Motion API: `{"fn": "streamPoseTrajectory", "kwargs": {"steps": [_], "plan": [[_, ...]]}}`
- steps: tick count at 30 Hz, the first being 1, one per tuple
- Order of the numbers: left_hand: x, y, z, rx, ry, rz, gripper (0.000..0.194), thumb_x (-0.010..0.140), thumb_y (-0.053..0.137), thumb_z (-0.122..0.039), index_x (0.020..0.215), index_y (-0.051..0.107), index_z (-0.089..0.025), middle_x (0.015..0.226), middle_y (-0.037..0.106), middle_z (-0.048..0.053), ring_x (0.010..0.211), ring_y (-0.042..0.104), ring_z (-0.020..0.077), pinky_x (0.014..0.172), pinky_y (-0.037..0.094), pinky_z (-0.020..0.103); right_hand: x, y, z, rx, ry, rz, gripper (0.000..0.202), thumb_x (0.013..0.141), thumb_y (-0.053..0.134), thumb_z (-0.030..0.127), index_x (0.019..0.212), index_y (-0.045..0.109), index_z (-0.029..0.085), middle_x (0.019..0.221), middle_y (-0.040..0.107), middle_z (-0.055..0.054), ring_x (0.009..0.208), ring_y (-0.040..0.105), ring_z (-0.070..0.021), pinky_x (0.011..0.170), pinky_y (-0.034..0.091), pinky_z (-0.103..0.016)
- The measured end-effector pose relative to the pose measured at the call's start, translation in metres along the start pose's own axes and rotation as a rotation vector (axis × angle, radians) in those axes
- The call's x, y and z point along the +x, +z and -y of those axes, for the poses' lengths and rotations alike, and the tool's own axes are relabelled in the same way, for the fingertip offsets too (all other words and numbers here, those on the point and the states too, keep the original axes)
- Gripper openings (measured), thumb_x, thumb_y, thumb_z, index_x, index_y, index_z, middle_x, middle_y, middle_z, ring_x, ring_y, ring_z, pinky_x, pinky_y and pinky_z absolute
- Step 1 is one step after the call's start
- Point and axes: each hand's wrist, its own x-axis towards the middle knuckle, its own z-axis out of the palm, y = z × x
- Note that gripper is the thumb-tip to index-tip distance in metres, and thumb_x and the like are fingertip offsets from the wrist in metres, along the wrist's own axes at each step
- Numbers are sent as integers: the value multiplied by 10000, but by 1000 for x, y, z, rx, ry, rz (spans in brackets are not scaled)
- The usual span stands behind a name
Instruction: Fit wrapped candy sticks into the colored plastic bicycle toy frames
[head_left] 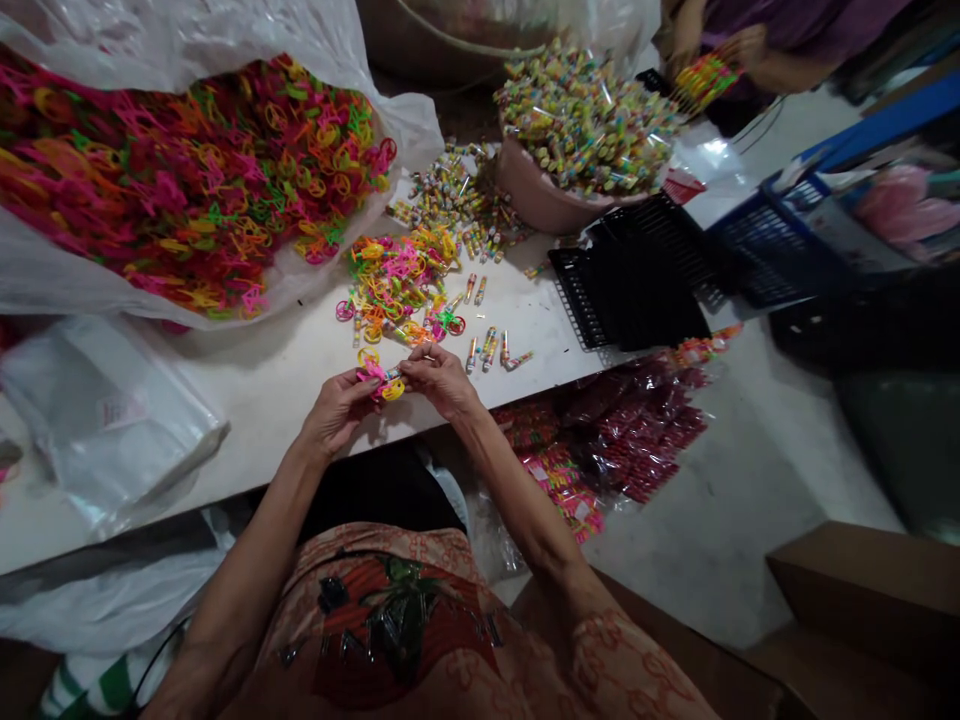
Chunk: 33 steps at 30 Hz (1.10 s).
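Just over the near edge of the table, my left hand (pixel 339 412) is closed, pinching a pink plastic toy piece (pixel 370 371). A yellow plastic piece (pixel 393 389) shows beside it. The fingers of my right hand (pixel 444 380) are closed on a small tube with coloured filling (pixel 392 375), its end against the pink piece; whether they are joined I cannot make out. Beyond my hands lies a loose pile of pink, yellow, orange and green plastic pieces (pixel 401 275). Several filled tubes (pixel 490 347) lie to the right of my right hand.
A large bag of plastic pieces (pixel 202 200) fills the back left. Clear plastic bags (pixel 112 410) lie at left. A heaped pink basin (pixel 536 195), loose tubes (pixel 457 190), black trays (pixel 630 285) and a blue basket (pixel 780 240) stand farther right. Another person's hands (pixel 742 50) hold coloured pieces.
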Motion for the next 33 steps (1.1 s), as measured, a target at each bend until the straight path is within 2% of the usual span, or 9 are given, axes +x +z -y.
{"fn": "streamPoseTrajectory", "kwargs": {"steps": [4,11,16,21,25,33], "plan": [[-2,-1,-1,17,-35,47,268,502,864,-197,696,698,-113,664,695,44,529,591,110,464,485,204,-3,-2,0,44,40,43,446,458,911,321,702,562,190,654,688,32,557,634,-98,527,512,-204],[-1,-5,0,32,-88,66,225,542,821,-159,729,706,-107,628,676,40,454,539,90,407,431,195,-7,-4,3,34,-6,119,419,450,924,318,695,616,176,760,730,7,644,664,-111,614,555,-238],[1,-7,3,28,-122,24,208,516,804,-144,680,681,-110,596,653,27,454,538,87,401,407,184,-13,-3,-1,-47,-30,174,396,480,917,340,706,647,158,708,714,-9,610,644,-108,619,553,-250],[1,-2,-4,-5,-77,-7,218,507,804,-143,663,654,-116,567,621,-2,441,511,63,407,397,163,-16,2,2,-49,-135,99,374,507,904,367,712,662,170,684,711,10,605,647,-109,643,565,-259],[-1,3,-11,-46,-5,-9,253,493,831,-171,643,633,-122,575,617,-9,458,509,56,416,395,156,-11,-3,7,19,-129,61,402,481,916,354,712,640,175,710,727,12,620,669,-116,645,568,-259],[-3,6,-4,38,-48,51,315,466,866,-226,695,683,-111,591,644,5,413,487,59,389,378,184,-10,-4,-1,12,-89,95,386,494,912,332,712,637,170,726,724,9,627,662,-107,659,566,-258]]}}
